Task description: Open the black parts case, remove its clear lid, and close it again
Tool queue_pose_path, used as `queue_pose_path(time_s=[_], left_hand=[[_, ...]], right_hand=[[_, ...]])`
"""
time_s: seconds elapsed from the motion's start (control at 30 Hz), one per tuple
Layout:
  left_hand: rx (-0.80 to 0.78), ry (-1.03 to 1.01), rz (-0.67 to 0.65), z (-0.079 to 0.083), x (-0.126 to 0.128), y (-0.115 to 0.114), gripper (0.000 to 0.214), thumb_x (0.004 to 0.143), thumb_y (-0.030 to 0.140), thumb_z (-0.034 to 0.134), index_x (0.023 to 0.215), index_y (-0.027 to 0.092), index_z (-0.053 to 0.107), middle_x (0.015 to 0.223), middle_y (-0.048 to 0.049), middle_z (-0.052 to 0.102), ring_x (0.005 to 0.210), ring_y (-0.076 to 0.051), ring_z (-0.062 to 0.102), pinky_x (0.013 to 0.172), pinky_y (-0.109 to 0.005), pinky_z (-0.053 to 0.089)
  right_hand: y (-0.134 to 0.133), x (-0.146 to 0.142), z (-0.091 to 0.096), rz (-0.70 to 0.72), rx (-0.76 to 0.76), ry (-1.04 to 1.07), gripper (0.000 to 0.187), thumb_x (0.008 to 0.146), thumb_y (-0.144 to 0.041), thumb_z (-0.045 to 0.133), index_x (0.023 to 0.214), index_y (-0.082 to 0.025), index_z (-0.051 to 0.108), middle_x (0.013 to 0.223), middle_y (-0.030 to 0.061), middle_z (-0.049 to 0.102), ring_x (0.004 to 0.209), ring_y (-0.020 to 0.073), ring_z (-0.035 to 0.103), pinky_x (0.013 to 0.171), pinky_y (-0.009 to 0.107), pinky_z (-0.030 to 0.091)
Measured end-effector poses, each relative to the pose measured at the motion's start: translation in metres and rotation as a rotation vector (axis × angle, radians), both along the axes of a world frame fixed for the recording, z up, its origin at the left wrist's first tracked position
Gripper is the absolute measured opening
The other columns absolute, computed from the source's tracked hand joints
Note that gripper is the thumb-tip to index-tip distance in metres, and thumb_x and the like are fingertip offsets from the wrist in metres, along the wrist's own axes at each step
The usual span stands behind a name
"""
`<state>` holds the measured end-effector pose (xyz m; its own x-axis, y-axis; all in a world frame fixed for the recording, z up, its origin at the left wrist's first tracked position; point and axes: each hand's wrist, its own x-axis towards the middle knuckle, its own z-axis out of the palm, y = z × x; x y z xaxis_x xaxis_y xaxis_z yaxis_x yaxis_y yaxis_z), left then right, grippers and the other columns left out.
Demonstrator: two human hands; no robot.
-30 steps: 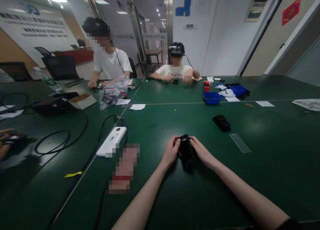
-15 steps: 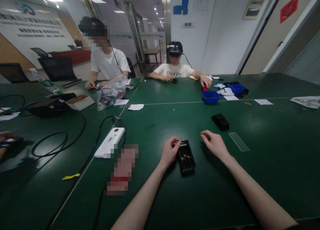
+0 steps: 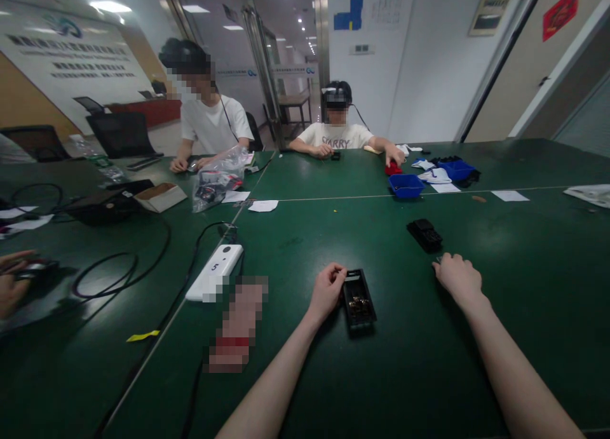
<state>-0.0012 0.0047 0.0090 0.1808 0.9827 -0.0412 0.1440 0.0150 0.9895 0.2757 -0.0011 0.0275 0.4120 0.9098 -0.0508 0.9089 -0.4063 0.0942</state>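
My left hand is closed with thumb and fingertips on the upper left edge of a small open black case, which lies on the green table. Brass-coloured metal parts sit inside the case. My right hand has its fingers curled over a clear rectangular strip. Only a sliver of that strip shows at the fingertips; the hand covers the rest. Just beyond the right hand lies a black part with moulded compartments.
A white power bank marked 5 and a blurred-out reddish item lie left of the case, amid black cables. Farther off are a blue tray, paper sheets and a plastic bag. Two people sit opposite; another person's hands show at left.
My right hand has moved right, from above the table onto the clear strip, and now covers it. My left hand stays at the case. The view has shifted slightly.
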Motion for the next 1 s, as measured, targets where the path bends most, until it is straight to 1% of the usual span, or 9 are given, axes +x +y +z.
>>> queue_pose_path(time_s=[0.13, 0.3, 0.43, 0.53, 0.67, 0.77, 0.87, 0.93, 1.0], left_hand=[[-0.006, -0.001, 0.003, -0.003, 0.0, 0.002, 0.024, 0.078, 0.039, 0.052, 0.074, 0.016, 0.052, 0.05, 0.0064, 0.047, 0.036, -0.006, 0.04, 0.035, -0.016, 0.029], [-0.022, -0.009, -0.004, -0.006, 0.0, 0.002, 0.024, 0.079, 0.04, 0.052, 0.075, 0.016, 0.052, 0.05, 0.0066, 0.046, 0.034, -0.006, 0.04, 0.032, -0.016, 0.028], [-0.009, -0.015, 0.001, -0.003, 0.0, 0.001, 0.025, 0.079, 0.04, 0.052, 0.075, 0.016, 0.052, 0.049, 0.0068, 0.045, 0.033, -0.005, 0.039, 0.032, -0.016, 0.028], [0.002, -0.015, -0.004, -0.002, 0.001, 0.001, 0.025, 0.078, 0.04, 0.052, 0.075, 0.015, 0.052, 0.048, 0.0069, 0.045, 0.033, -0.005, 0.039, 0.033, -0.016, 0.028], [-0.002, -0.011, -0.009, -0.001, 0.0, 0.0, 0.026, 0.078, 0.041, 0.052, 0.075, 0.015, 0.053, 0.048, 0.0067, 0.046, 0.034, -0.006, 0.039, 0.034, -0.017, 0.028], [-0.003, -0.003, -0.006, -0.001, 0.0, 0.0, 0.026, 0.078, 0.041, 0.052, 0.075, 0.016, 0.053, 0.048, 0.0065, 0.046, 0.035, -0.007, 0.04, 0.036, -0.017, 0.028], [0.004, 0.009, -0.001, -0.002, 0.001, 0.001, 0.025, 0.078, 0.04, 0.052, 0.074, 0.016, 0.053, 0.048, 0.0064, 0.047, 0.038, -0.007, 0.04, 0.039, -0.018, 0.03], [0.008, 0.016, 0.002, -0.003, 0.001, 0.002, 0.025, 0.078, 0.041, 0.052, 0.074, 0.016, 0.053, 0.048, 0.0064, 0.047, 0.038, -0.007, 0.04, 0.039, -0.018, 0.029], [0.007, 0.017, 0.002, -0.004, 0.001, 0.002, 0.026, 0.078, 0.041, 0.052, 0.074, 0.015, 0.053, 0.048, 0.0066, 0.046, 0.037, -0.007, 0.039, 0.039, -0.018, 0.028]], right_hand=[[-0.001, -0.025, -0.005, 0.206, 0.074, -0.062, 0.033, 0.089, -0.025, 0.036, 0.105, -0.006, 0.058, 0.1, 0.0208, 0.06, 0.089, 0.0274, 0.059, 0.066, 0.034, 0.047], [-0.008, -0.07, -0.001, 0.517, 0.126, -0.027, 0.036, 0.086, -0.029, 0.043, 0.118, -0.014, 0.052, 0.101, 0.0171, 0.062, 0.09, 0.0255, 0.058, 0.074, 0.034, 0.046], [-0.016, -0.099, 0.004, 0.638, 0.114, 0.136, 0.041, 0.084, -0.026, 0.045, 0.124, -0.018, 0.047, 0.095, 0.0134, 0.065, 0.085, 0.0225, 0.06, 0.071, 0.031, 0.046], [-0.02, -0.109, 0.002, 0.691, 0.109, 0.317, 0.041, 0.083, -0.023, 0.046, 0.124, -0.021, 0.048, 0.092, 0.0112, 0.067, 0.081, 0.0214, 0.062, 0.07, 0.031, 0.046], [-0.018, -0.105, 0.0, 0.659, 0.162, 0.604, 0.038, 0.084, -0.018, 0.041, 0.12, -0.018, 0.051, 0.089, 0.0096, 0.067, 0.08, 0.0199, 0.063, 0.072, 0.031, 0.047], [-0.013, -0.096, 0.001, 0.525, 0.267, 0.833, 0.035, 0.085, -0.02, 0.037, 0.116, -0.017, 0.052, 0.081, 0.0064, 0.067, 0.07, 0.0166, 0.063, 0.069, 0.03, 0.048], [-0.009, -0.091, 0.003, 0.381, 0.397, 1.14, 0.031, 0.084, -0.026, 0.039, 0.112, -0.018, 0.049, 0.08, 0.0037, 0.066, 0.06, 0.0143, 0.061, 0.063, 0.031, 0.051], [-0.007, -0.092, 0.003, 0.313, 0.442, 1.37, 0.029, 0.083, -0.03, 0.043, 0.109, -0.019, 0.047, 0.081, 0.0034, 0.064, 0.061, 0.0143, 0.062, 0.061, 0.031, 0.052], [-0.008, -0.096, 0.003, 0.251, 0.441, 1.579, 0.031, 0.08, -0.033, 0.05, 0.108, -0.019, 0.046, 0.081, 0.0029, 0.063, 0.064, 0.0149, 0.063, 0.062, 0.032, 0.053]])
